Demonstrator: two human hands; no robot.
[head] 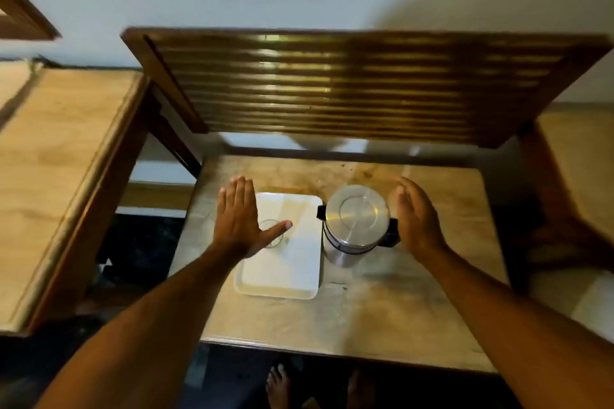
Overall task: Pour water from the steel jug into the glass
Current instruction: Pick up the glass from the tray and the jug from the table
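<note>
One lidded, round steel jug with black fittings on its sides stands upright on the pale, stained tabletop, just beside the right edge of a white rectangular tray. We see a clear drinking glass standing on that tray toward its left side, partly hidden beneath our left hand, so we cannot tell whether it holds anything. Our left hand is spread flat, palm down, fingers together and thumb stretched out over the glass; whether it touches the rim we cannot tell. Our right hand is open too, held edge-on with fingers loosely curved, close to the right side of the jug and near its black handle, gripping nothing. Both bare forearms reach in from the lower corners. Behind the tabletop a dark slatted wooden panel leans overhead, and a second light wooden table sits to the left. Two bare feet show on the dark floor below the table's near edge.
</note>
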